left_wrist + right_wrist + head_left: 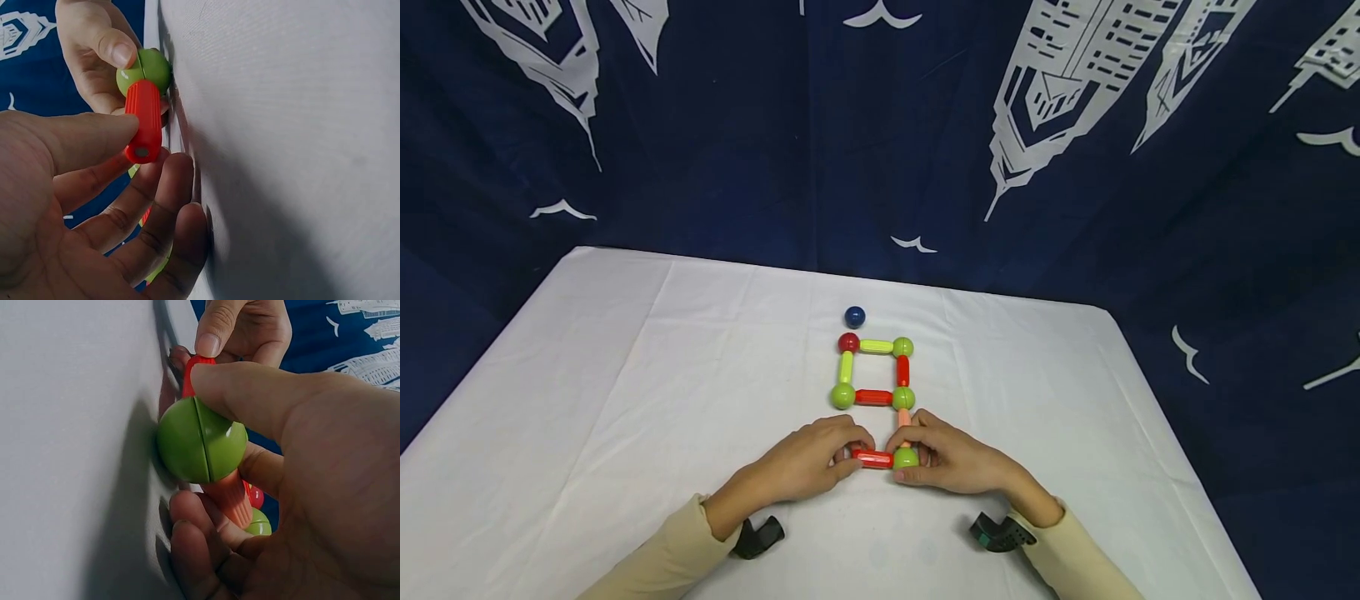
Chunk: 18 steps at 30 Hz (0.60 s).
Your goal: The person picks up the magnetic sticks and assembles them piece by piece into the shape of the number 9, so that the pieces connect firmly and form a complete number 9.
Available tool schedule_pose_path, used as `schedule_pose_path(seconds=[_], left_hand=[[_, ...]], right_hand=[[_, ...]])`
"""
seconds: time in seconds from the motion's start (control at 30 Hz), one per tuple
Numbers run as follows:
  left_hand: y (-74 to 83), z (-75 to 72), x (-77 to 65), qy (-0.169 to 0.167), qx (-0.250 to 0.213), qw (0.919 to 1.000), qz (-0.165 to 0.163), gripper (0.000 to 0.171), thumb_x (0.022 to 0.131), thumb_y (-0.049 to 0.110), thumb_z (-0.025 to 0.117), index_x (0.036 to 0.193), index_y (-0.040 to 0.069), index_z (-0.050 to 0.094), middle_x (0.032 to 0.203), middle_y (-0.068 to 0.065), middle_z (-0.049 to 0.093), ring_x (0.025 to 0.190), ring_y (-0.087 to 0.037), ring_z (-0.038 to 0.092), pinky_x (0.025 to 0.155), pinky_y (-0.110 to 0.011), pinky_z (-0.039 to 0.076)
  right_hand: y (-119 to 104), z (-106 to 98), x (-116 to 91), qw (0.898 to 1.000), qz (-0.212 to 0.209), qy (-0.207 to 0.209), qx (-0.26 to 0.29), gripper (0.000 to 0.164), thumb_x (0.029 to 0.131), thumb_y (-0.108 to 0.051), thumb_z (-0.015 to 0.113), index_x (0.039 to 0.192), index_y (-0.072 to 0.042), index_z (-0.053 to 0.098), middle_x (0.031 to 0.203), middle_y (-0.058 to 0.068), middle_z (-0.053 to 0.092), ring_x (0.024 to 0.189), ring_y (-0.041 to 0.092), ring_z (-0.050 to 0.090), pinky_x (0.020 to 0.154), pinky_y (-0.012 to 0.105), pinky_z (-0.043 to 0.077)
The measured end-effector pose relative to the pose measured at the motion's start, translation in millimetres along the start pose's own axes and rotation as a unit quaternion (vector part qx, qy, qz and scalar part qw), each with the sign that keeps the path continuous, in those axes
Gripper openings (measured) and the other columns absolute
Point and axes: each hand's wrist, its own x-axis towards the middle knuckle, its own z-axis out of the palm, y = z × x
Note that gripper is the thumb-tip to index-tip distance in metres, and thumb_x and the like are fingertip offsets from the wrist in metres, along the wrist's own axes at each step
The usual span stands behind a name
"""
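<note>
My left hand pinches the free end of a red magnetic rod between thumb and fingers. The rod's other end meets a green ball, which my right hand holds with its thumb and fingers. From that ball a peach rod runs away from me to the near right green ball of a flat square. Right-hand fingers partly cover the peach rod. The square's near side is a red rod, its right side another red rod.
Yellow-green rods form the square's far and left sides. A red ball sits at its far left corner, with green balls at the others. Beyond lies a loose dark blue ball. White cloth covers the table; a navy curtain hangs behind.
</note>
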Motion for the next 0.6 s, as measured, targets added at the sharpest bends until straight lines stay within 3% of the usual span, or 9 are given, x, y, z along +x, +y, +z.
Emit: schedule_pose_path(seconds=[0.2,0.4,0.6], left_hand=[[-2.2,-10.7,0.1,0.007,-0.016,0.9998,-0.010,0.025,0.092,0.011,0.071,0.117,0.012,0.068,0.097,0.007,0.062,0.083,-0.006,0.055,0.074,-0.024,0.047],[-10.4,-33.5,2.4,0.054,-0.022,0.9983,0.005,0.021,0.094,0.011,0.069,0.114,0.009,0.069,0.093,0.006,0.062,0.084,-0.007,0.055,0.075,-0.025,0.050],[-17.2,-61.3,26.2,0.092,-0.011,0.9957,0.008,0.018,0.093,0.007,0.067,0.111,0.005,0.070,0.091,0.002,0.065,0.085,-0.013,0.058,0.078,-0.036,0.051]], right_hand=[[1,0,0,1.000,0.002,0.000,-0.008,0.023,0.090,-0.039,0.075,0.110,-0.035,0.065,0.093,-0.004,0.047,0.075,0.011,0.051,0.064,0.019,0.042],[0,1,3,1.000,0.002,-0.002,-0.004,0.022,0.090,-0.039,0.075,0.109,-0.035,0.065,0.093,-0.004,0.047,0.075,0.008,0.050,0.064,0.019,0.042],[0,1,2,1.000,-0.001,0.002,-0.006,0.021,0.090,-0.038,0.075,0.108,-0.034,0.065,0.092,-0.004,0.047,0.076,0.007,0.050,0.064,0.019,0.041]])
